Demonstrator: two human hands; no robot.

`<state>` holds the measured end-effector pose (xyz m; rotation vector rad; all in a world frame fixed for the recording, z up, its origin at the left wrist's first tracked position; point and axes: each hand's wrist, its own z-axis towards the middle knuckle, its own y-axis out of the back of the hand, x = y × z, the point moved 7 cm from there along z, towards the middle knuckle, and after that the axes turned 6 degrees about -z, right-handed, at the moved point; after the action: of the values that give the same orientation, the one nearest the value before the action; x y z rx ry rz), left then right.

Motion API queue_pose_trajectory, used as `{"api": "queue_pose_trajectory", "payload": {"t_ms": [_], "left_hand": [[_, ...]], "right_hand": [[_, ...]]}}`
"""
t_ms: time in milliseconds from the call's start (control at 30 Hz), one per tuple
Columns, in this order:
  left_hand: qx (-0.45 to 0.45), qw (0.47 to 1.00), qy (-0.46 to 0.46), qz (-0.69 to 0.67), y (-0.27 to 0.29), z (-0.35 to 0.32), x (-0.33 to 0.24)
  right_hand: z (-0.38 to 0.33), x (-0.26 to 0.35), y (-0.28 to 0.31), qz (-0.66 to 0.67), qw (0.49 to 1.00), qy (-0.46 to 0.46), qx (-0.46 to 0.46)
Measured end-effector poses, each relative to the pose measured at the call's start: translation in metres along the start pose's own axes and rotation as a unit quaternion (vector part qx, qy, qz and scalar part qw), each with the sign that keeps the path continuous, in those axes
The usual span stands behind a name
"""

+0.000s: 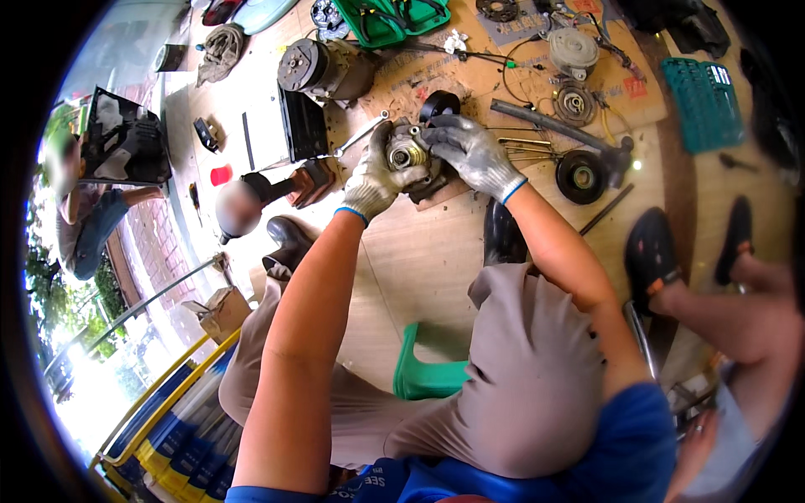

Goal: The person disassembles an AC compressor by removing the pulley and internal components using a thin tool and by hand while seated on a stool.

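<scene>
Both gloved hands, left hand (375,178) and right hand (471,151), clasp the compressor (411,157) beside the pulley (580,176); it looks heavy, rigid, greasy, best gripped by its body.

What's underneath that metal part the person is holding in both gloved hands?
Under the metal part lies a brown cardboard sheet on the floor. The left hand and right hand cover its sides, hiding what is directly beneath.

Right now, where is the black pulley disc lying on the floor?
In the head view, the black pulley disc lies on the floor right of the right hand, just below the long grey bar.
</scene>
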<state>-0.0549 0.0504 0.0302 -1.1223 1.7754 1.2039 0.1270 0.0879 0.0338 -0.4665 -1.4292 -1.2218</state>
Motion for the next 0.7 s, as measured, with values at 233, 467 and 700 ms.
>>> {"api": "queue_pose_trajectory", "payload": {"t_ms": [233, 467, 700], "left_hand": [[0.001, 1.0, 0.004, -0.028, -0.005, 0.003, 0.003], [-0.005, 1.0, -0.007, -0.016, -0.002, 0.001, 0.001], [0.0, 1.0, -0.003, -0.019, -0.005, 0.002, -0.002]], "right_hand": [[-0.002, -0.011, -0.008, -0.163, 0.986, -0.025, -0.01], [0.002, -0.009, 0.008, -0.029, 0.999, 0.011, 0.016], [-0.001, -0.012, -0.005, -0.199, 0.98, -0.007, 0.005]]}}
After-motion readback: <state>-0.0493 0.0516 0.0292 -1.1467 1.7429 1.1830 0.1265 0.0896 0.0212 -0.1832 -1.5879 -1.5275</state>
